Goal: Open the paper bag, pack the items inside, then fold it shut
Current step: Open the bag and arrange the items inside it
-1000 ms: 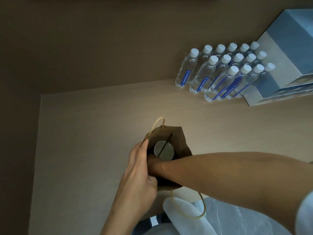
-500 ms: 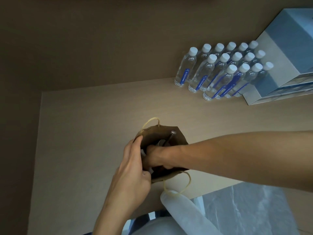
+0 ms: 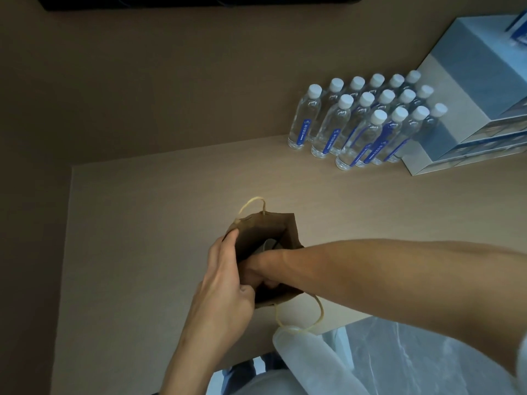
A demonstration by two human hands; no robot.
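Note:
A brown paper bag (image 3: 258, 230) with pale cord handles stands open near the table's front edge. My left hand (image 3: 225, 280) grips its left rim, fingers over the edge. My right hand (image 3: 258, 273) is plunged inside the bag, mostly hidden by the paper; whether it holds anything cannot be told. A greyish round item (image 3: 269, 245) shows dimly deep in the bag beyond my right wrist. One handle (image 3: 252, 205) arches at the far side, the other (image 3: 315, 317) hangs over the near side.
Several water bottles (image 3: 359, 124) with white caps stand in rows at the back right, beside a blue and white box (image 3: 467, 89). The beige table (image 3: 142, 238) meets a brown wall behind and to the left. A pale plastic piece (image 3: 302, 354) lies below the front edge.
My right hand has gone deeper into the bag. The round lid that showed clearly a second ago now lies low and dim inside. My left hand stays on the rim.

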